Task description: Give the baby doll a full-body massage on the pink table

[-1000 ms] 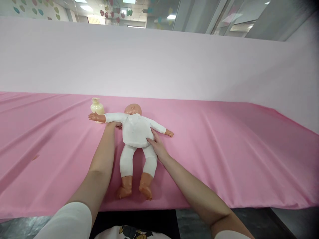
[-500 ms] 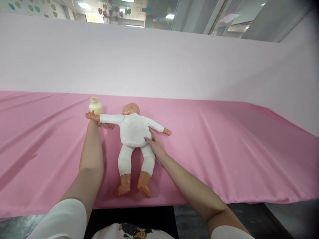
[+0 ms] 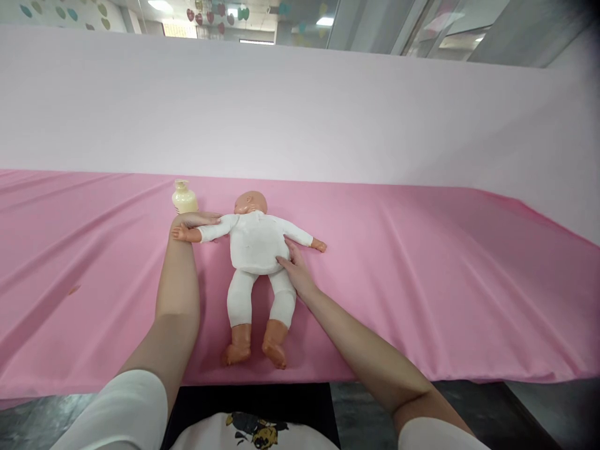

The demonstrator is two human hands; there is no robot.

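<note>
A baby doll (image 3: 260,242) in a white top and trousers lies stretched out, apparently face down, head turned aside and feet towards me. My left hand (image 3: 199,219) rests along the upper edge of the doll's left-side sleeve, fingers straight and pointing at its shoulder. The doll's small hand lies across my left wrist. At the right side of its waist is my right hand (image 3: 295,265), thumb on the lower back and fingers along its flank, gripping the body there. Just beyond my left hand stands a pale yellow pump-shaped bottle (image 3: 184,199), its base partly hidden.
A pink cloth (image 3: 422,281) with soft folds covers the table, its near edge close to my body. Behind it rises a plain white panel (image 3: 281,112). A small brownish mark (image 3: 74,290) shows on the cloth at left.
My left hand has come up from below the doll's outstretched arm to lie over its sleeve, and that arm now angles lower. My right hand stays at the waist.
</note>
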